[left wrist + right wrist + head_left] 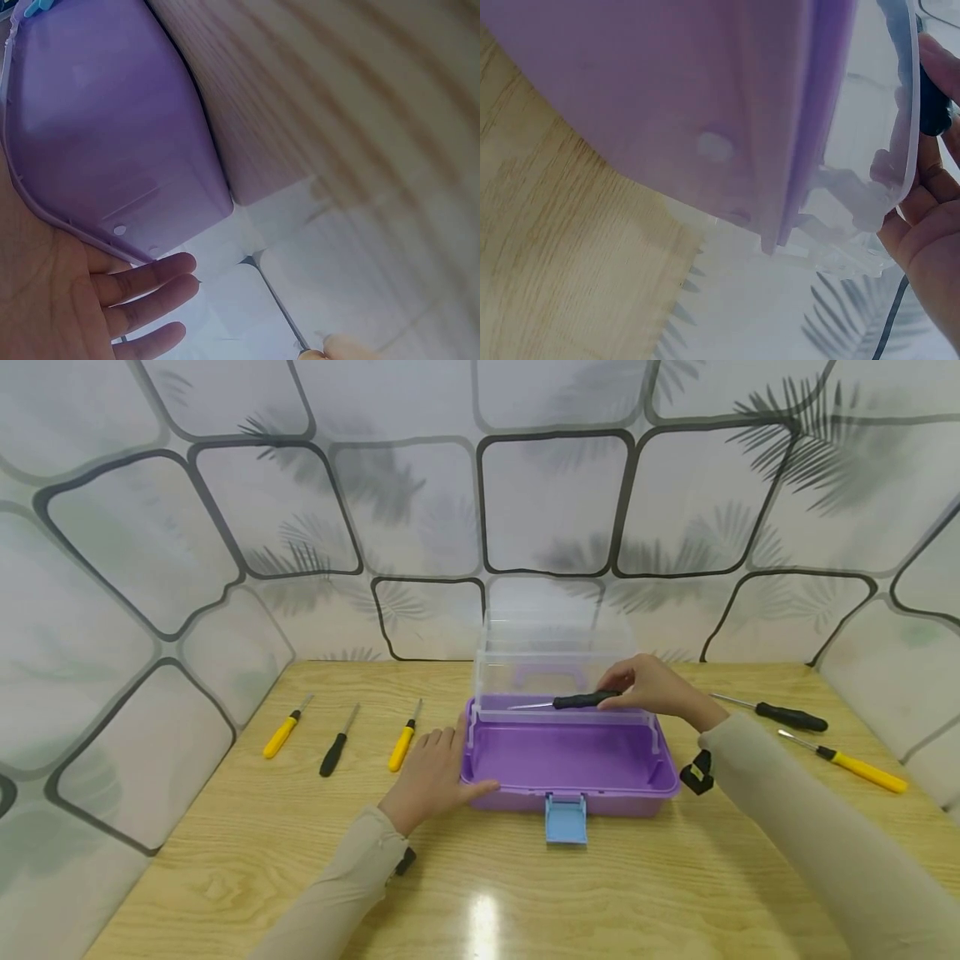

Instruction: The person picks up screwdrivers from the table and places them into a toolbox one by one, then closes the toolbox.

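A purple toolbox (502,801) stands on the table, its see-through lid (551,639) raised at the back and its blue latch (566,823) hanging down in front. My right hand (654,687) holds a black-handled screwdriver (577,701) nearly level over the back of the box, shaft to the left. In the right wrist view the black handle (933,101) shows between thumb and fingers, beside the clear plastic edge. My left hand (433,779) rests against the box's left side, thumb toward the front rim. Its fingers (154,279) lie extended along the wall in the left wrist view.
To the left lie a yellow screwdriver (279,737), a black one (333,755) and another yellow one (402,747). On the right are a black screwdriver (791,717) and a yellow screwdriver (868,772). A patterned curtain (555,502) rises behind the wooden table (247,860).
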Demonstrator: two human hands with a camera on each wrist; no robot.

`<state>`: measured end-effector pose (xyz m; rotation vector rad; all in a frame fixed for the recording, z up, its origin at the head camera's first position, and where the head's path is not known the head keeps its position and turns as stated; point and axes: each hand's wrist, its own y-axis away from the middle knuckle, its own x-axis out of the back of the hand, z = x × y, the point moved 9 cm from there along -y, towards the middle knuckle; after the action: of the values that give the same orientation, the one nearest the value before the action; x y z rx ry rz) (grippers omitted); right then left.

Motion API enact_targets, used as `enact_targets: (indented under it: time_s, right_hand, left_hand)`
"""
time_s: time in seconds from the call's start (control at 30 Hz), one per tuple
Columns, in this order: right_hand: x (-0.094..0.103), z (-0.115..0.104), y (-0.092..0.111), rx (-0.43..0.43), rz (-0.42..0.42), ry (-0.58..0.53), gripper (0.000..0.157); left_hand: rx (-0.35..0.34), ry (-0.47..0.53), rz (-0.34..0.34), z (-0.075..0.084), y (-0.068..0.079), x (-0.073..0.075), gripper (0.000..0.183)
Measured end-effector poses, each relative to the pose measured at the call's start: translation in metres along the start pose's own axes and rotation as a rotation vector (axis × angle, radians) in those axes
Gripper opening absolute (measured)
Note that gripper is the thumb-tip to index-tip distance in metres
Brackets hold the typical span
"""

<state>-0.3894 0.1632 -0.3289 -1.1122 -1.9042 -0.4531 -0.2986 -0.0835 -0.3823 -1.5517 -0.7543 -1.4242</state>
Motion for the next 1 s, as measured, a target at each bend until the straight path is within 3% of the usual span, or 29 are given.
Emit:
enact_targets:
  time_s: [0.27, 1.0]
  right_hand:
    - [-0.002, -0.005, -0.002, 0.021, -0.026, 0.021, 0.017]
    - [-0.014, -0.013, -0.017, 0.029, -0.221, 0.177, 0.011]
  left_hand:
    - [0.003, 0.012, -0.006, 0.0, 0.0, -0.001, 0.111]
    - [0.011, 0.002, -0.016, -0.003, -0.001, -0.003, 0.112]
